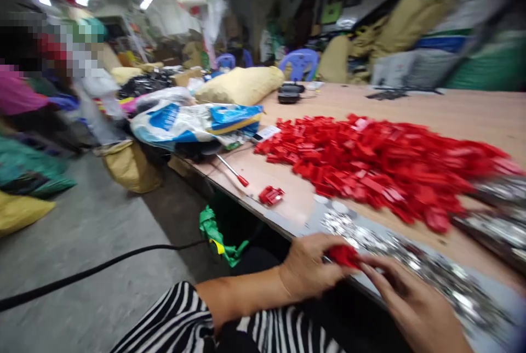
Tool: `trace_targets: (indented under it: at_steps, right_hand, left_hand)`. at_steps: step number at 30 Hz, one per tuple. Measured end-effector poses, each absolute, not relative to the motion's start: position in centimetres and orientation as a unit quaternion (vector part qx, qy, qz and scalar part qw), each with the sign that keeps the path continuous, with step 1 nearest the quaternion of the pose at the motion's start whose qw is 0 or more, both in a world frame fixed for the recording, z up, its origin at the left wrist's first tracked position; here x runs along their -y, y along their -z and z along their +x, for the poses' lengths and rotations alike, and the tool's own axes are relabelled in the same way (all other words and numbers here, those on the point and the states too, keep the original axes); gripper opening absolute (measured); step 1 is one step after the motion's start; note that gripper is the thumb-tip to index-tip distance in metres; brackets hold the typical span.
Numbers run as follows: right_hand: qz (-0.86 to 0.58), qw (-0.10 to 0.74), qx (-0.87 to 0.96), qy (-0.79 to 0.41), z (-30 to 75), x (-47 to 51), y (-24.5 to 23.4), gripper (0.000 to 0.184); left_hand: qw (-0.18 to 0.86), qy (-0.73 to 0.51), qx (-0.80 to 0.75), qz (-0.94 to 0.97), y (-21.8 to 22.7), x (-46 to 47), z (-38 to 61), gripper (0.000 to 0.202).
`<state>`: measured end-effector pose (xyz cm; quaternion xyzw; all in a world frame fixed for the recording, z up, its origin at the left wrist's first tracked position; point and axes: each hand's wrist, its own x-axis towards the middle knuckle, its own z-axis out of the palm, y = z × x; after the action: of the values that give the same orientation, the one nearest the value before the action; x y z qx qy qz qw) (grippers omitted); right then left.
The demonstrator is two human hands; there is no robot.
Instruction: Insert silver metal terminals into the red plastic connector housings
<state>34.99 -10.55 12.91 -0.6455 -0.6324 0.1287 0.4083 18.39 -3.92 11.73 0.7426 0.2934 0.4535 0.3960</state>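
My left hand (310, 265) is closed round a small red plastic piece (344, 256) at the table's front edge. At that piece's right end are the pinched fingertips of my right hand (405, 290); whether they also hold a small metal part is too blurred to tell. Just beyond both hands lies a spread of small shiny metal parts (370, 238) on a grey sheet. Behind it is a large heap of red plastic pieces (370, 161). A few more red pieces (271, 195) lie apart, left of the heap.
A screwdriver-like tool with a red tip (234, 171) lies near the table edge. Blue-and-white bags (184, 123) and a beige sack (242, 85) lie at the table's far left. A black cable (102, 262) crosses on the left. A person in pink (20, 90) is at far left.
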Motion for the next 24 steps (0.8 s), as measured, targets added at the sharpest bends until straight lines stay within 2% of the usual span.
trace_targets:
  at_steps: [2,5,13,24]
  right_hand:
    - [-0.667,0.396,0.606,-0.175,34.6,11.3,-13.4,0.032]
    - [-0.666,0.42,0.568,-0.239,33.8,11.3,-14.0,0.03]
    - [-0.644,0.469,0.506,-0.331,33.5,12.0,-13.8,0.027]
    - [-0.63,0.49,0.478,-0.366,32.8,12.6,-14.3,0.026]
  left_hand:
    - [0.411,-0.448,-0.299,0.735,-12.5,4.0,17.8,0.032]
    - [0.419,-0.431,-0.312,0.735,-12.8,4.1,17.7,0.034]
    - [0.425,-0.427,-0.306,0.737,-12.3,4.5,17.7,0.033]
    - [0.644,-0.395,-0.295,0.586,-12.1,4.4,17.9,0.036]
